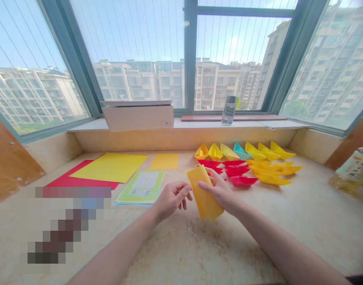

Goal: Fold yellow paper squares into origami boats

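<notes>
My right hand (221, 192) grips a folded sheet of orange-yellow paper (203, 192) and holds it tilted a little above the marble counter (258, 237). My left hand (171, 198) is at the paper's left edge, its fingers curled and pinching that edge. Just behind the hands lie several folded paper boats (249, 164) in yellow, red and one teal, laid out in rows.
Flat sheets lie to the left: a large yellow sheet (110, 166) over a red sheet (65, 180), a small orange sheet (165, 161) and a green paper pack (141, 187). A white box (138, 115) and a clear bottle (229, 111) stand on the window sill. A bottle of oil (352, 172) lies at the right.
</notes>
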`<action>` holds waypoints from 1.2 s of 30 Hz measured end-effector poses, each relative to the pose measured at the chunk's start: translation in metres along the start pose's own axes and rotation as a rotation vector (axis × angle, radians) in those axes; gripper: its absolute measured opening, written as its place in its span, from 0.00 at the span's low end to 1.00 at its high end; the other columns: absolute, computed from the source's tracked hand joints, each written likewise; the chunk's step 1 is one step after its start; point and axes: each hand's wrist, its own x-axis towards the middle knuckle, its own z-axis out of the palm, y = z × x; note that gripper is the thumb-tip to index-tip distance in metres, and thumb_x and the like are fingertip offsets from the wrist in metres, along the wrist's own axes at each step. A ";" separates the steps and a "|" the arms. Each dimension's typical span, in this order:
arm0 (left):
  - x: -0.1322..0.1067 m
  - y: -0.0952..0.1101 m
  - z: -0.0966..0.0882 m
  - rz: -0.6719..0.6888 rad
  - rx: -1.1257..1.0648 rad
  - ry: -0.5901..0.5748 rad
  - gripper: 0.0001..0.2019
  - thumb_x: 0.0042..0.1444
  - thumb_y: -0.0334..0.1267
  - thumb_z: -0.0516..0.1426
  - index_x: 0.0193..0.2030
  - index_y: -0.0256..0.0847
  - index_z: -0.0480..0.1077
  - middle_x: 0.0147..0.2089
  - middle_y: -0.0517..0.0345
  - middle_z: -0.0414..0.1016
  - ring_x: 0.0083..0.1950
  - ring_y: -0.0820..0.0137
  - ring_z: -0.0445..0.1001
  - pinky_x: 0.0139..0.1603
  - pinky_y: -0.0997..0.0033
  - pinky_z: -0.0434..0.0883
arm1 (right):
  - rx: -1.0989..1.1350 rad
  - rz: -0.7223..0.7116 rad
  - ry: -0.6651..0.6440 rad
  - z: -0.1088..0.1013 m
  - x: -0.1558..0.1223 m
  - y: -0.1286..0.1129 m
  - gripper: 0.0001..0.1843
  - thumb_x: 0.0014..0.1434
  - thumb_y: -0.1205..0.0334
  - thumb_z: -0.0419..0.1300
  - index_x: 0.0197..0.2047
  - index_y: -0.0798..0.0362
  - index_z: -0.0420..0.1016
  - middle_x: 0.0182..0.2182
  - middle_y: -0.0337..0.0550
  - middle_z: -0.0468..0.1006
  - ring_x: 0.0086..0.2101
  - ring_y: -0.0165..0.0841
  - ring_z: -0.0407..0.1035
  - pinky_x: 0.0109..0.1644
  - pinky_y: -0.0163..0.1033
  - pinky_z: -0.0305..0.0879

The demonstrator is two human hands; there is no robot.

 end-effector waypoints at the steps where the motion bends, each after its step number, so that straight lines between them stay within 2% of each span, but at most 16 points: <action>1: 0.000 0.000 0.000 -0.006 0.004 -0.019 0.20 0.62 0.53 0.53 0.35 0.35 0.70 0.31 0.55 0.76 0.21 0.75 0.72 0.20 0.78 0.64 | -0.004 -0.005 -0.006 0.001 0.000 0.000 0.34 0.53 0.48 0.68 0.59 0.47 0.62 0.40 0.44 0.78 0.33 0.36 0.74 0.32 0.38 0.68; 5: -0.002 0.002 0.002 -0.036 0.023 -0.078 0.18 0.59 0.52 0.56 0.33 0.36 0.70 0.29 0.55 0.76 0.22 0.75 0.73 0.21 0.78 0.64 | -0.025 -0.037 0.002 0.004 -0.001 0.000 0.33 0.52 0.50 0.69 0.57 0.48 0.62 0.40 0.43 0.77 0.33 0.35 0.73 0.33 0.38 0.68; 10: -0.002 0.000 0.004 -0.047 0.048 -0.087 0.17 0.59 0.50 0.57 0.31 0.36 0.70 0.28 0.56 0.76 0.21 0.75 0.72 0.21 0.78 0.63 | -0.054 -0.050 0.003 0.008 -0.001 0.004 0.29 0.52 0.52 0.69 0.53 0.50 0.64 0.40 0.43 0.77 0.36 0.36 0.73 0.36 0.38 0.69; 15: 0.001 -0.002 0.004 -0.039 0.006 -0.030 0.16 0.60 0.51 0.56 0.36 0.37 0.68 0.27 0.60 0.74 0.21 0.74 0.72 0.20 0.78 0.63 | -0.052 -0.065 -0.029 0.011 -0.003 0.002 0.27 0.52 0.52 0.69 0.51 0.50 0.65 0.42 0.43 0.77 0.38 0.38 0.74 0.38 0.40 0.70; 21: 0.003 -0.001 0.001 -0.046 -0.010 0.100 0.15 0.59 0.50 0.56 0.37 0.38 0.66 0.25 0.63 0.72 0.18 0.75 0.70 0.19 0.78 0.63 | 0.010 -0.012 -0.059 0.011 -0.004 0.000 0.25 0.60 0.47 0.61 0.55 0.50 0.64 0.39 0.44 0.78 0.35 0.36 0.75 0.35 0.38 0.69; 26: 0.005 0.002 -0.001 -0.043 -0.032 0.209 0.15 0.59 0.49 0.56 0.36 0.38 0.66 0.22 0.65 0.70 0.16 0.76 0.68 0.18 0.78 0.64 | 0.038 -0.002 -0.085 0.008 -0.002 0.002 0.26 0.59 0.48 0.62 0.56 0.51 0.65 0.38 0.44 0.79 0.35 0.36 0.75 0.37 0.40 0.69; 36: 0.005 -0.001 -0.001 -0.026 -0.020 0.202 0.15 0.60 0.49 0.55 0.35 0.38 0.66 0.21 0.65 0.70 0.16 0.77 0.68 0.17 0.79 0.63 | 0.011 0.006 -0.067 0.006 -0.001 0.004 0.27 0.57 0.49 0.64 0.56 0.51 0.66 0.37 0.44 0.79 0.35 0.38 0.75 0.39 0.43 0.70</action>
